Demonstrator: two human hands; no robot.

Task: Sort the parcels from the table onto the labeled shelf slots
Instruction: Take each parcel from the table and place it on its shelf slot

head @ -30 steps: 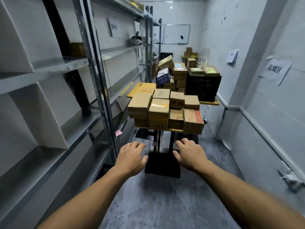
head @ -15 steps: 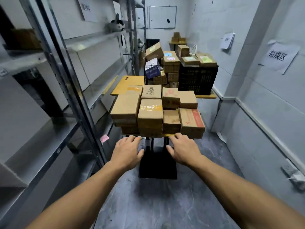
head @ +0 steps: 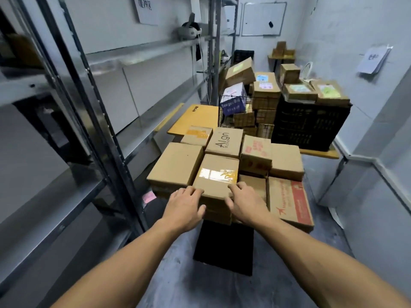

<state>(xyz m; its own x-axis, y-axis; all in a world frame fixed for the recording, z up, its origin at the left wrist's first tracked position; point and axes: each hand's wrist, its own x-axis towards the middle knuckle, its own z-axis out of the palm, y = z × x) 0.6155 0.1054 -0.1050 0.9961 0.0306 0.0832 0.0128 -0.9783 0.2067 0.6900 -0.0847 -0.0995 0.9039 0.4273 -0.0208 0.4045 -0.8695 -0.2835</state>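
The big metal shelf stands on my left, the pile of parcels beside it. The taped box sits on top, at the near edge. My left hand and right hand grip its near corners, fingers on top.

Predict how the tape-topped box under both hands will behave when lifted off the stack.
Likely stiff: the taped box has crisp cardboard edges. Probably slippery only along its glossy tape strip. Packed close against the plain box, it may drag that along.
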